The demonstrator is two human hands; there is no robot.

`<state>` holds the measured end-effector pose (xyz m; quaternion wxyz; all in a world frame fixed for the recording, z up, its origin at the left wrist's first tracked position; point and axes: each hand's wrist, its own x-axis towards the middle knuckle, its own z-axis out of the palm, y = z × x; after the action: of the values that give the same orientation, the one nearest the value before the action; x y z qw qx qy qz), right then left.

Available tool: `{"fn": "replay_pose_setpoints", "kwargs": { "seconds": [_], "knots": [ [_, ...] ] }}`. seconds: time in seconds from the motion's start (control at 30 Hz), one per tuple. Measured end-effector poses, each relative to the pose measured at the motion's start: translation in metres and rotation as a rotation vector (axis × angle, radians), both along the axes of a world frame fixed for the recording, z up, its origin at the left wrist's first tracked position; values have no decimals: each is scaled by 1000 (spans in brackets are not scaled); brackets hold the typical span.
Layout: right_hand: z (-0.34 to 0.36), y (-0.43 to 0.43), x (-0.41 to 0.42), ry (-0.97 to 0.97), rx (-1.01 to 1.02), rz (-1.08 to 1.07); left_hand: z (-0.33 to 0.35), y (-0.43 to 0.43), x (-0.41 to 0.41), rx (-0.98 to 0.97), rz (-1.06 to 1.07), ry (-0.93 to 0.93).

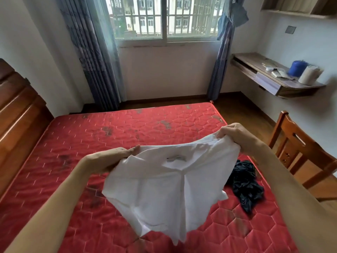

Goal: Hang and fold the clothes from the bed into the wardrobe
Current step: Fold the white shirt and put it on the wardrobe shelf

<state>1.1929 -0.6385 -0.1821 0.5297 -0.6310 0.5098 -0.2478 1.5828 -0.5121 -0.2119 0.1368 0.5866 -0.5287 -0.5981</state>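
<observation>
Your left hand (pixel 116 157) and right hand (pixel 235 134) each grip a shoulder of the white shirt (pixel 164 189), held up above the bed (pixel 73 143). Keep the shoulders level so it hangs flat; the dark garment (pixel 244 187) waits on the mattress.

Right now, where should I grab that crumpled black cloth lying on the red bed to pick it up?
Best guess: pinch the bunched middle of the crumpled black garment from above. It lies in a loose heap on the red quilted mattress near the wooden chair, with no collar or hem showing. The left hand and right hand grip the white shirt.
</observation>
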Motion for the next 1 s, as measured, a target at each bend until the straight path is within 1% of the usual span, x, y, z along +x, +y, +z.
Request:
{"fn": "replay_pose_setpoints", "kwargs": {
  "seconds": [0.1,0.27,0.33,0.4,0.57,0.67,0.73,0.8,0.87,0.93,1.0],
  "knots": [
    [-20,-16,12,36,44,-48,-9,-13,1,11,69,44],
    [-82,-63,39,163,78,-32,-63,-56,18,-28,133,-87],
    [-118,-93,54,196,81,-18,-96,-81,24,-19,227,-113],
    [-164,-130,70,237,61,-23,-137,-113,30,-13,303,-155],
    [-302,-227,112,342,-17,-109,-267,-199,56,-30,437,-220],
    [-394,-280,136,396,8,-123,-353,-249,71,-86,471,-298],
    [-449,-307,148,371,64,-156,-406,-276,78,-129,532,-397],
    [-496,-319,154,298,108,-233,-458,-294,85,-194,600,-558],
    [-531,-312,153,312,101,-248,-504,-296,85,-261,618,-692],
    [-561,-285,144,385,103,-172,-542,-278,77,-260,586,-708],
    [-590,-242,127,434,129,-71,-574,-241,60,-233,499,-704]
  ]
}}
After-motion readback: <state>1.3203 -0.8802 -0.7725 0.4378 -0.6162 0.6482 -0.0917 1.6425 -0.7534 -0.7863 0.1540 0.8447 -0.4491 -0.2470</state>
